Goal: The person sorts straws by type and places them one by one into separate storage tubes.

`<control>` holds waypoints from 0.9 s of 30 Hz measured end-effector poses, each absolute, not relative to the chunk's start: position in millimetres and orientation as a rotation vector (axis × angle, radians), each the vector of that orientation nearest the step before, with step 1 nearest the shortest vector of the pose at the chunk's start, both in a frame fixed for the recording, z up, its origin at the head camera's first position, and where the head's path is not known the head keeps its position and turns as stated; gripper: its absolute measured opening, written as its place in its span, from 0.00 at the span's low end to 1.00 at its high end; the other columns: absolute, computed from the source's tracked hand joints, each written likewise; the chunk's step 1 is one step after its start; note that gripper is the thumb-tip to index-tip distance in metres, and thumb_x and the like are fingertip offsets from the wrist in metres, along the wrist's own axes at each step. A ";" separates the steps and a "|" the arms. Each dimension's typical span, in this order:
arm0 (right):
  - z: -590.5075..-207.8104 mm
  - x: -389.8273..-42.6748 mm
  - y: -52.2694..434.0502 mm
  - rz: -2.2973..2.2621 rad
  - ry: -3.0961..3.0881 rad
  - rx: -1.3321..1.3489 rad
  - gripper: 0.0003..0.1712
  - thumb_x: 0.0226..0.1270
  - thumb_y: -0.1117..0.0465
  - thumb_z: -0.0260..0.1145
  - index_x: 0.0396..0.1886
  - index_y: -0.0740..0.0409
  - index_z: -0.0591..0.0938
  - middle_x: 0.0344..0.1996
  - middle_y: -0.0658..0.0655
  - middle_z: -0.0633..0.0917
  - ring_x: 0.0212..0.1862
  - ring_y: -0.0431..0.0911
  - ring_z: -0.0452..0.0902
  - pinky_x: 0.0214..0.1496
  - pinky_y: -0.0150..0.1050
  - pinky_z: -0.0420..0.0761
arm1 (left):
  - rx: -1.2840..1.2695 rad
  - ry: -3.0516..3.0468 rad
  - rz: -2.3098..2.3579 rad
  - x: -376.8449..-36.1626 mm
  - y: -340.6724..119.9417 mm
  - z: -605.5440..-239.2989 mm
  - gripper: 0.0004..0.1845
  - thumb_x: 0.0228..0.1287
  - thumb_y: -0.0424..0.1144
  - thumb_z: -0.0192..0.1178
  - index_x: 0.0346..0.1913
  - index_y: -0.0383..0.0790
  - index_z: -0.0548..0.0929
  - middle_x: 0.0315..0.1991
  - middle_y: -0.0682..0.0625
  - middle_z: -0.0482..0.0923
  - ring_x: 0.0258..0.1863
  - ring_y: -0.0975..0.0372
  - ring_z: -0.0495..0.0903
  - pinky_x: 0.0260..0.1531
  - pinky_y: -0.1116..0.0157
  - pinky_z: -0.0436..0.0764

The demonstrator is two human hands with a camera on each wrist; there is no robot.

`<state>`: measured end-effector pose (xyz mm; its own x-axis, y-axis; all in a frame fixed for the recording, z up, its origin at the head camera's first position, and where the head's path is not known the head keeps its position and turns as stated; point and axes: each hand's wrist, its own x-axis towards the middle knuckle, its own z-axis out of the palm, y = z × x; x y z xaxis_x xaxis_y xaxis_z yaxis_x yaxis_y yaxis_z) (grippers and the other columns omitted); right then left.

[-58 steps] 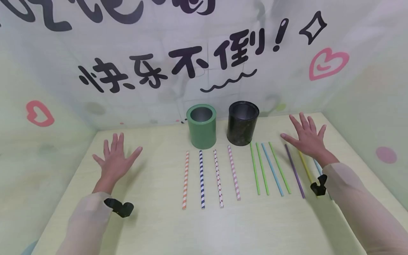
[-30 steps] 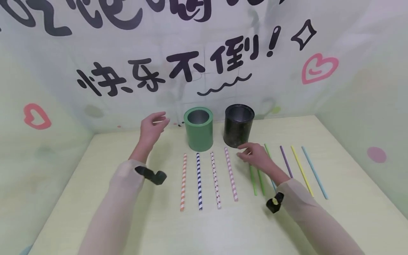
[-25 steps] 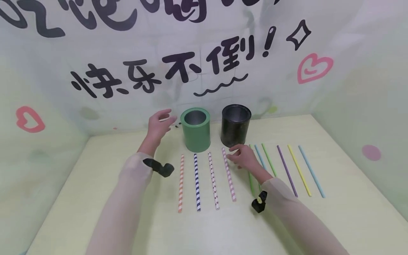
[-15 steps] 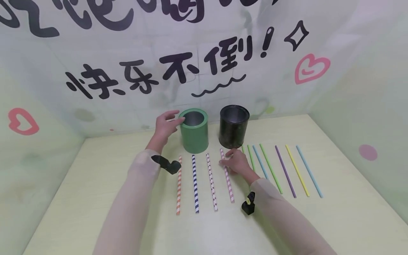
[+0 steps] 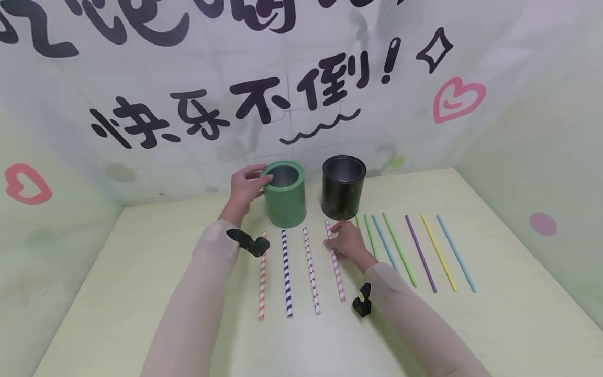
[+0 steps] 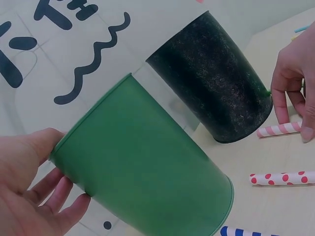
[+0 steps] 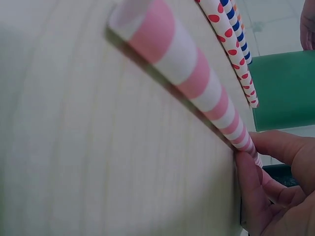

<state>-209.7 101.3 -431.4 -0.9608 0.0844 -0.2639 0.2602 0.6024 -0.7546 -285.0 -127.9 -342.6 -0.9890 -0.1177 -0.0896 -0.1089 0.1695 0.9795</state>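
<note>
My left hand [image 5: 244, 191] holds the left side of a green can [image 5: 286, 208] near its rim. In the left wrist view the thumb is at the can's edge and the fingers [image 6: 61, 194] lie along its side. My right hand [image 5: 349, 242] pinches a pink-and-white striped paper straw [image 5: 338, 277] between thumb and fingers. That straw [image 7: 199, 76] still lies on or very close to the tabletop. Left of it lie a red-dotted straw [image 5: 311, 272], a blue-striped straw [image 5: 287, 277] and an orange-striped straw [image 5: 262, 293], partly covered by the left wrist camera.
Beside the green can stands a black can [image 5: 343, 196]. Several thin plain sticks lie to the right, among them a purple one [image 5: 421, 253], a yellow one [image 5: 438, 251] and a light blue one [image 5: 457, 252]. A printed cloth [image 5: 207, 63] hangs behind the table [image 5: 141, 272].
Both hands were spread wide above the table's sides. The left moved inward and took hold of the green can; the right moved left and down, onto the pink-striped straw.
</note>
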 end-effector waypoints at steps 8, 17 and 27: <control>-429.1 -207.3 101.2 -1.374 2.558 0.327 0.18 0.49 0.68 0.69 0.42 0.65 0.76 0.28 0.59 0.79 0.17 0.44 0.73 0.17 0.36 0.79 | 0.234 -2.373 -2.015 -284.8 -128.4 -345.1 0.23 0.57 0.37 0.63 0.58 0.40 0.75 0.49 0.42 0.68 0.46 0.56 0.73 0.45 0.62 0.79; -421.0 -205.1 100.4 -1.420 2.535 0.286 0.16 0.50 0.70 0.66 0.42 0.67 0.78 0.25 0.58 0.78 0.15 0.42 0.71 0.15 0.36 0.78 | 0.234 -2.343 -2.029 -284.2 -127.7 -347.8 0.22 0.58 0.36 0.63 0.57 0.41 0.76 0.49 0.42 0.69 0.46 0.56 0.73 0.44 0.63 0.79; -383.6 -201.7 89.8 -1.526 2.536 0.026 0.17 0.57 0.68 0.64 0.47 0.64 0.76 0.25 0.57 0.76 0.20 0.44 0.72 0.20 0.38 0.81 | 0.238 -2.334 -2.040 -282.2 -128.3 -346.6 0.22 0.58 0.36 0.62 0.57 0.41 0.75 0.48 0.44 0.68 0.44 0.58 0.72 0.43 0.64 0.79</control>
<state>-201.7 89.8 -383.6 -0.9833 -0.0784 -0.1643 0.1085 0.4727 -0.8745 -282.2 -128.3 -346.6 -0.9878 -0.1361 -0.0761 -0.0936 0.1273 0.9874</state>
